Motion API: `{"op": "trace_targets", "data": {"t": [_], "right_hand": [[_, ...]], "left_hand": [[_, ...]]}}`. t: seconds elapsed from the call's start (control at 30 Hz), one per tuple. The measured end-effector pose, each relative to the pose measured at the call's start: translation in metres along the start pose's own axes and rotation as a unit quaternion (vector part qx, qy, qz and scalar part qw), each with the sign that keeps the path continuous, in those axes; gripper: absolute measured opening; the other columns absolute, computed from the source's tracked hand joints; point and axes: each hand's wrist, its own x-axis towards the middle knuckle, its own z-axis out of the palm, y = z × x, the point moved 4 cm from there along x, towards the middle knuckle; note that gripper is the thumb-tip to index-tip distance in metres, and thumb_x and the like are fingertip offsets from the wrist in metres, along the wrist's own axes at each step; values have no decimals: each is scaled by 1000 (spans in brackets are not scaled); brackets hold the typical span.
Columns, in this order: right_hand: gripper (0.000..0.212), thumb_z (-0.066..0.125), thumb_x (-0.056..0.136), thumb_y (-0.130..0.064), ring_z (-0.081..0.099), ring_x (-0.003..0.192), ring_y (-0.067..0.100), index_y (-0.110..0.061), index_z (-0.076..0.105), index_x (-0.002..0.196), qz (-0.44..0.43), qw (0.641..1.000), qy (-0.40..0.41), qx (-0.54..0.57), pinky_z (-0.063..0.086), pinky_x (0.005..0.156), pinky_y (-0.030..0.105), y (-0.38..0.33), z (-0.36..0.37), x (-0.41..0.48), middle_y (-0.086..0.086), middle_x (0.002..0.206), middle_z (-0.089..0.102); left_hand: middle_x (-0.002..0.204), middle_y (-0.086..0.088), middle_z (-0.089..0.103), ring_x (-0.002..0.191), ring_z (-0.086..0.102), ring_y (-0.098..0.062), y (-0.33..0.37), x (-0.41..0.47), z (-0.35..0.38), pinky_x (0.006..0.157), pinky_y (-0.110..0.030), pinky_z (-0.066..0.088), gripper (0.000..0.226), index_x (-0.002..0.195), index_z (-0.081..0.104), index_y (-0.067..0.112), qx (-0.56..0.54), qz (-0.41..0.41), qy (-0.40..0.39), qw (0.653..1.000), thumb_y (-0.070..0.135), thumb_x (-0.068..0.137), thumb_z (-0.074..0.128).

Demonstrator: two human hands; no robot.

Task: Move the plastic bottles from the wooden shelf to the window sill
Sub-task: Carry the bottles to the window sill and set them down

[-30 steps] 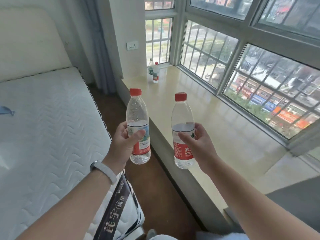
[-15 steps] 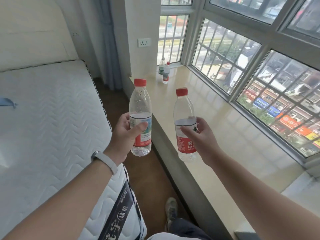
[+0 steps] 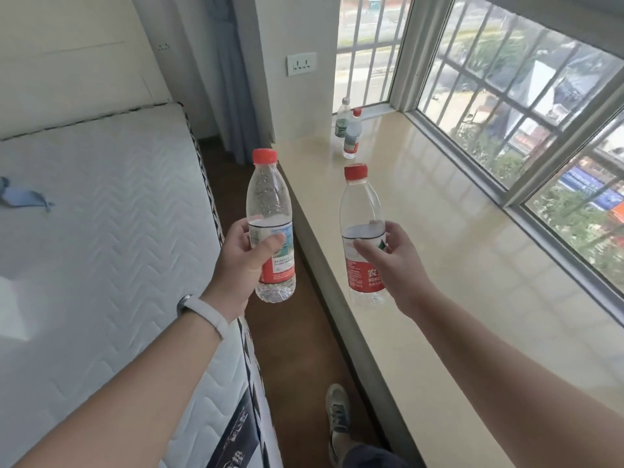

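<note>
My left hand (image 3: 241,261) grips a clear plastic bottle (image 3: 268,211) with a red cap and red label, held upright over the floor gap between bed and sill. My right hand (image 3: 393,265) grips a second red-capped bottle (image 3: 361,211), upright above the near edge of the beige window sill (image 3: 456,251). Two more bottles stand close together at the sill's far end: one with a red cap (image 3: 352,135) and one with a pale cap and green label (image 3: 341,119). No wooden shelf is in view.
A bare white mattress (image 3: 101,231) fills the left, with a blue object (image 3: 20,197) on it. Brown floor runs between bed and sill; my shoe (image 3: 339,417) is on it. Barred windows (image 3: 526,106) line the sill's right side. A wall socket (image 3: 301,64) and curtain (image 3: 229,76) lie ahead.
I have walked forward along the sill; the two far bottles are closer. Both hands still hold their bottles upright, and my foot has come into view.
</note>
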Motion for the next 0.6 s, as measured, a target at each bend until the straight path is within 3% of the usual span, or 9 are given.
{"op": "trace_targets", "data": {"t": [0.1, 0.3, 0.53, 0.6], "right_hand": [[31, 73, 85, -27, 72, 90, 13, -35, 57, 109, 14, 1000, 5, 5, 59, 76, 34, 2, -22, 43, -1, 106, 69], [29, 72, 86, -24, 72, 88, 12, -33, 58, 110, 11, 999, -4, 32, 57, 72, 30, -16, -60, 109, 0, 104, 69], [34, 74, 85, -19, 72, 89, 16, -22, 59, 116, 11, 997, -12, 75, 56, 70, 29, -25, -79, 149, 6, 105, 70], [39, 74, 79, -26, 72, 90, 16, -24, 59, 115, 9, 997, -17, 73, 56, 71, 31, -27, -77, 158, 5, 106, 71]], "left_hand": [[115, -9, 72, 102, 72, -23, 3, 42, 37, 78, -31, 59, 58, 127, 54, 9, -10, -2, -11, 1000, 26, 77, 77], [113, -5, 73, 106, 71, -24, 15, 105, 83, 85, -39, 58, 50, 120, 56, 17, -11, 3, 1, 1000, 27, 78, 80], [106, -2, 75, 100, 73, -22, 29, 141, 101, 80, -34, 59, 64, 120, 56, 10, -13, 18, 21, 1000, 33, 69, 85], [107, -2, 75, 100, 73, -22, 34, 147, 99, 78, -32, 58, 64, 122, 55, 8, -15, 23, 28, 999, 32, 70, 83]]}}
